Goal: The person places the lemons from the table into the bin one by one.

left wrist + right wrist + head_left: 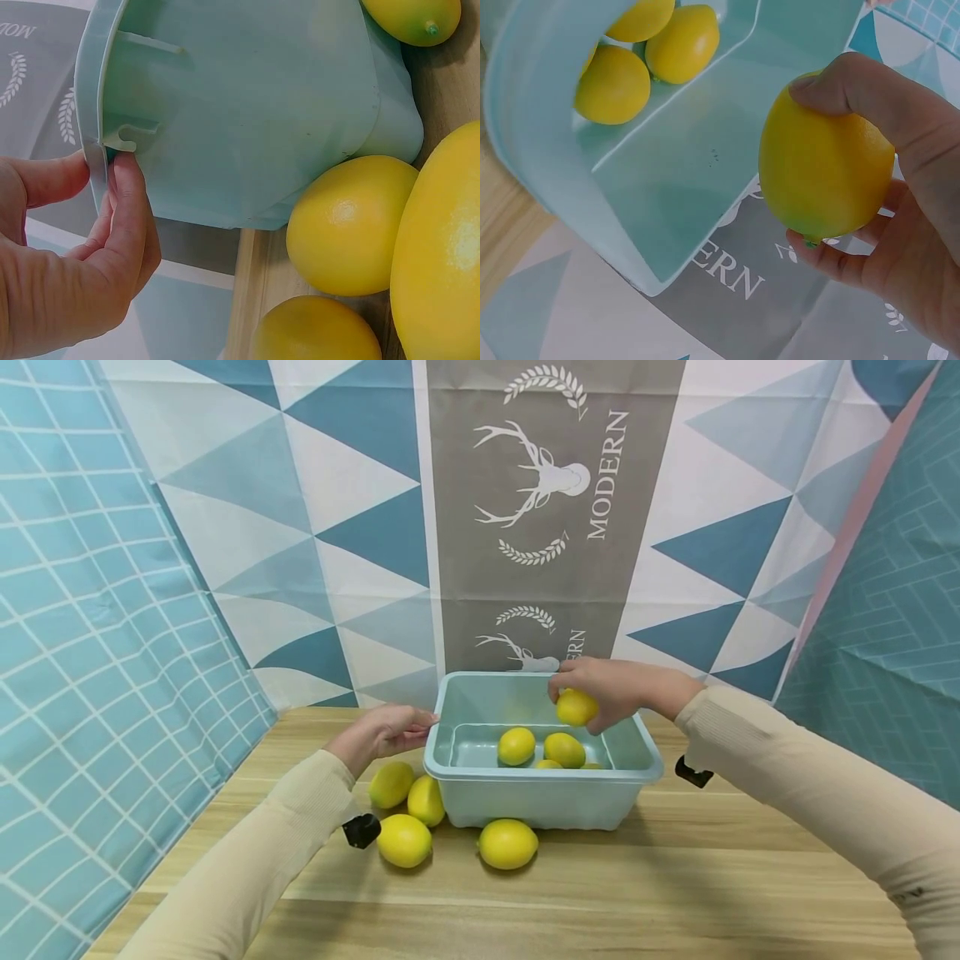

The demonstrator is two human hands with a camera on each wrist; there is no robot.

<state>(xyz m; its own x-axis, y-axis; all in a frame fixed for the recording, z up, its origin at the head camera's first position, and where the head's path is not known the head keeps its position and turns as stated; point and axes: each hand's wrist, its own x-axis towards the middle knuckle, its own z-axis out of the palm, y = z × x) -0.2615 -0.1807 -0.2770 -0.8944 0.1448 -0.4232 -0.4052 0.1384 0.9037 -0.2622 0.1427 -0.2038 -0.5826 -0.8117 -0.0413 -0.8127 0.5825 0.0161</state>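
A pale blue-green plastic bin stands on the wooden table with several lemons inside it. My left hand pinches the bin's left rim; in the left wrist view the thumb lies on the outside of the rim and the fingers curl under it. My right hand grips a lemon above the right back part of the bin, thumb on one side and fingers round the other. The held lemon has a greenish tip.
Outside the bin, a lemon lies in front of it. Three more, among them a front one, cluster by its left side under my left forearm. A patterned cloth hangs behind the wooden table.
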